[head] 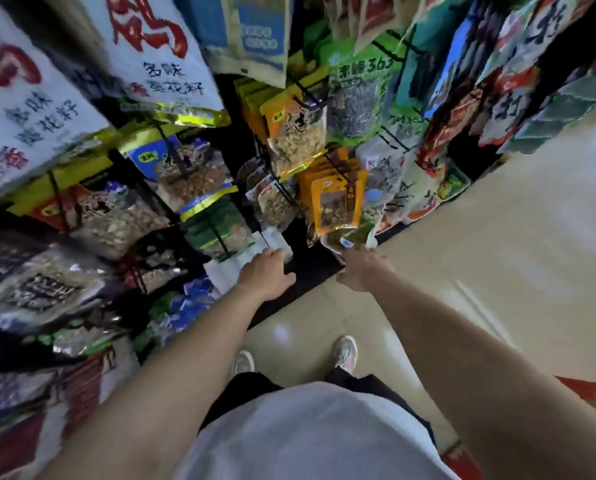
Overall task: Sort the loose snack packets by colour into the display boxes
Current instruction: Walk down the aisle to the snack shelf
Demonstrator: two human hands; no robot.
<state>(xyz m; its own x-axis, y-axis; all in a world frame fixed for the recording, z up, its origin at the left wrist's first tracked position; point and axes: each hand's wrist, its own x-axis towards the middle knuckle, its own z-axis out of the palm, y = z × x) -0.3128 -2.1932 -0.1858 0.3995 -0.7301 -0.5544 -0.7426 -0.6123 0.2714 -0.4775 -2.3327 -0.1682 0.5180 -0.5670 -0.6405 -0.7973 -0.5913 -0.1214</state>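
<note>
Shop aisle, pale tiled floor (497, 237), crowded snack rack (199, 188). Your right hand (364, 271) grasps green packet (350, 240) by its near edge, at rack's bottom edge. Packet appears to lie crosswise: glossy green, pale rim, small blue label. White display box (222, 273) sits to packet's left, low on rack, beside your left hand (267, 271); blur hides whether those fingers clutch or merely touch.
</note>
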